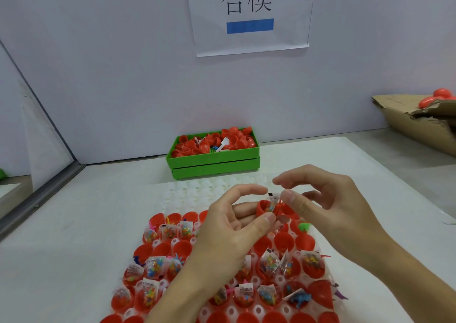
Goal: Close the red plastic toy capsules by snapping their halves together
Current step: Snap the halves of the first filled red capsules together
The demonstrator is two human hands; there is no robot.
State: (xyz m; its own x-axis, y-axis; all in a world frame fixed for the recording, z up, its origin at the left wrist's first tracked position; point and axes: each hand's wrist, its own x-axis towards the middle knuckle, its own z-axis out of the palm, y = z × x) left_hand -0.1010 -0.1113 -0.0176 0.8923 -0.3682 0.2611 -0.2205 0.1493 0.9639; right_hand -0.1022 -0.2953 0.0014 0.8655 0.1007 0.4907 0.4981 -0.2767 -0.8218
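We see glossy red plastic capsule halves (283, 243) beneath our hands, in a matt white plastic tray (187, 194). Beyond them sits a green plastic bin (214, 167); right, torn rough cardboard (414, 123).

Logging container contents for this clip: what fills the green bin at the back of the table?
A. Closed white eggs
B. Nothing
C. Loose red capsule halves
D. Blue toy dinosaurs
C: the green bin by the wall is heaped with red capsule halves, with a few paper slips among them.

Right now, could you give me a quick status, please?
Left hand holds open capsule half. Right hand pinches candy packet above it. Not closed yet.
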